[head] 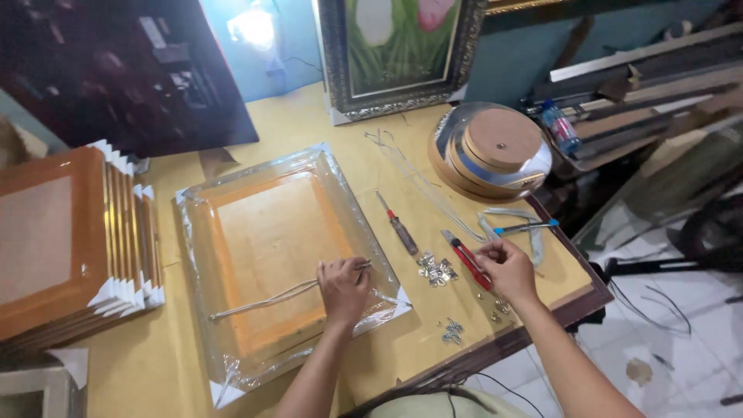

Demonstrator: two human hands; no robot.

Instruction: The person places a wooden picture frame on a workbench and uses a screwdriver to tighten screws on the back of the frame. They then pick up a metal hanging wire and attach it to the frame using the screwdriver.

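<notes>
A wooden picture frame point(271, 255), back side up and wrapped in clear, crinkled plastic with white card corner guards, lies flat near the front edge of the yellow table point(371, 166). The left hand point(343, 288) rests on the frame's lower right part, fingers curled shut around one end of a pale cord point(263, 300) that runs leftward across the orange backing board. The right hand point(505, 267) sits well apart, near the table's right front corner, fingers bent down beside a red-handled tool point(469, 262); whether it actually grips anything is hard to tell. Between the hands lies a small heap of shiny metal hangers point(436, 270), with a slim screwdriver point(398, 225) just beyond.
</notes>
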